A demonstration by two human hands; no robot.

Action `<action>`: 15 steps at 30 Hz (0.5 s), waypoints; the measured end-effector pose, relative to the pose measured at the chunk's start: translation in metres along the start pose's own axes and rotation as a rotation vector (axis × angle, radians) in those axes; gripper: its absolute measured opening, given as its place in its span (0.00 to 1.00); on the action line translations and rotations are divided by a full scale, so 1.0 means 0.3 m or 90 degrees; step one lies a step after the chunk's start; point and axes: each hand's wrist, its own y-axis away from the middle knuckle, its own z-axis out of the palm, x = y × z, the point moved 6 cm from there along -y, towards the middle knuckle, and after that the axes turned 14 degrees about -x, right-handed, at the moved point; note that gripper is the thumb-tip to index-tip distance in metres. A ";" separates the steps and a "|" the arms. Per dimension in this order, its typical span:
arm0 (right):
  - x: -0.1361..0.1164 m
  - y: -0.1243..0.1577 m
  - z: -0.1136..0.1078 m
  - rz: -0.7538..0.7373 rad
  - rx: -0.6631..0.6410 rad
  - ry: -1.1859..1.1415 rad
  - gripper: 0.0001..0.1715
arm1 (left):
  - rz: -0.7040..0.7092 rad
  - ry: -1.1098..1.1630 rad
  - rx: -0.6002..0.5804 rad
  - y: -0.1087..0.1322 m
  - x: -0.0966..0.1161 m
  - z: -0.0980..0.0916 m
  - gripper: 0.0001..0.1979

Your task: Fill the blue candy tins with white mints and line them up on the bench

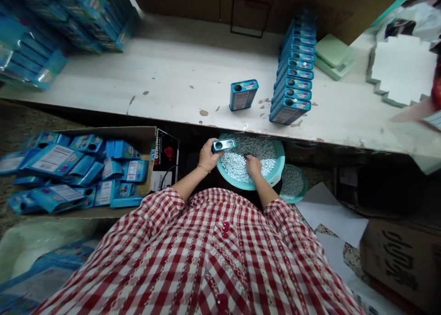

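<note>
My left hand (206,156) is wrapped round a small blue candy box (223,144), its top with a dark round hole facing up, over the left rim of a turquoise basin (280,161). The basin holds many small pale candies (236,164). In the middle of them is my right hand (253,165), its fingers closed and pointing down. A dark bit shows at those fingertips, too small to name. On the white table just beyond, one blue box (244,94) stands upright by itself, left of a long row of matching boxes (292,94).
An open carton (113,130) full of jumbled blue boxes lies at left. Wrapped stacks of boxes (93,16) stand at the table's back left. A second, smaller basin (299,193) sits lower right of the first. A pale green case (334,55) and white card pieces (403,67) lie at right.
</note>
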 end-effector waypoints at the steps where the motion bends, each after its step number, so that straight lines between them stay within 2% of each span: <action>1: 0.006 -0.008 -0.002 -0.017 0.016 -0.032 0.25 | -0.001 0.003 0.006 0.001 -0.003 -0.009 0.19; 5: 0.083 0.025 -0.052 -0.093 0.052 -0.120 0.23 | -0.009 0.005 0.029 -0.002 -0.016 -0.025 0.19; 10: 0.143 0.170 -0.200 -0.226 0.091 -0.309 0.21 | -0.013 -0.028 0.002 -0.019 -0.005 0.018 0.19; 13: 0.106 0.261 -0.303 -0.255 0.107 -0.257 0.19 | -0.005 -0.065 -0.039 -0.027 0.021 0.065 0.20; 15: 0.056 0.308 -0.357 -0.233 0.097 -0.163 0.19 | 0.004 -0.089 -0.066 -0.029 0.041 0.097 0.19</action>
